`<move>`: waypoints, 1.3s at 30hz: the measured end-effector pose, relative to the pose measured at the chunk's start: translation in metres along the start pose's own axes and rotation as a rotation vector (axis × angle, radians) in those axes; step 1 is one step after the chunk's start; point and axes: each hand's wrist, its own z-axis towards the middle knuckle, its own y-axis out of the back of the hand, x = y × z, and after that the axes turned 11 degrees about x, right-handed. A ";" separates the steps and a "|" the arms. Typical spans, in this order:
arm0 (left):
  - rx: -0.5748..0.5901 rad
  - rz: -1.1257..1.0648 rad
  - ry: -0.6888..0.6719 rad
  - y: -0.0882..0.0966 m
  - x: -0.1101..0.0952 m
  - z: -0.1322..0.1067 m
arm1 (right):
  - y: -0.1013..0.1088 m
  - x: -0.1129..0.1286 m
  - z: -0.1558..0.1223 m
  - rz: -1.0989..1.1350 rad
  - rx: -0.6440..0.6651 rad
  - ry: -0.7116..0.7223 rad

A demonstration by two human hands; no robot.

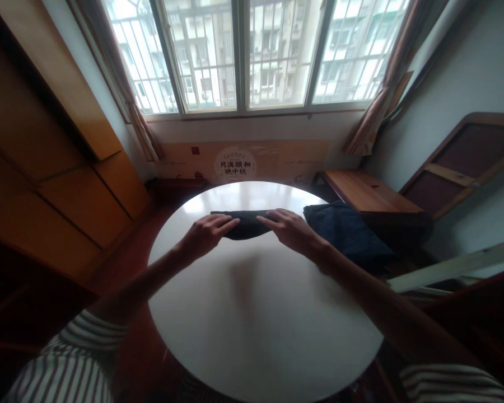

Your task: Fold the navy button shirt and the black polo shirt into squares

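Observation:
Both of my hands hold a dark piece of cloth (247,225) near the far side of a round white table (252,324). My left hand (212,230) grips its left end, thumb toward the middle. At the right end, my right hand (286,225) pinches the same cloth. Between the hands the cloth sags a little along its lower edge. What kind of garment or fabric it is, I cannot tell. A folded dark blue cloth (344,232) lies at the table's right edge, beyond my right forearm.
A wooden desk (369,190) stands at the back right, with a wooden-framed panel (462,168) leaning by the wall. Orange-brown cabinets (79,196) line the left. Behind the table are a printed banner (235,162) and a barred window (277,56) with curtains.

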 end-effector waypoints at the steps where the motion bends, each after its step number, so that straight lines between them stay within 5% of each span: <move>1: -0.021 0.053 -0.035 -0.014 -0.007 -0.011 | -0.011 0.007 -0.009 -0.054 0.006 0.019; 5: 0.078 0.040 -0.173 -0.058 -0.044 -0.054 | -0.051 0.030 -0.052 0.039 0.173 0.167; 8: 0.109 -0.055 -0.108 -0.066 -0.061 -0.072 | -0.065 0.036 -0.073 0.198 0.175 0.165; 17: 0.155 -0.242 -0.057 -0.047 -0.052 -0.073 | -0.083 0.024 -0.073 0.009 0.068 0.205; 21: 0.121 -0.181 -0.047 -0.042 -0.045 -0.086 | -0.070 0.027 -0.076 0.015 0.000 0.217; 26: 0.180 -0.138 -0.083 -0.027 -0.050 -0.086 | -0.053 0.039 -0.072 0.166 0.111 0.244; 30: 0.155 -0.234 0.044 -0.029 -0.052 -0.043 | -0.065 0.049 -0.030 0.266 0.031 0.115; 34: 0.195 -0.222 0.220 -0.069 -0.046 -0.004 | -0.095 0.043 0.017 0.227 0.126 -0.087; 39: 0.357 -0.183 0.330 -0.108 -0.046 -0.026 | -0.117 0.008 0.020 0.222 0.329 -0.352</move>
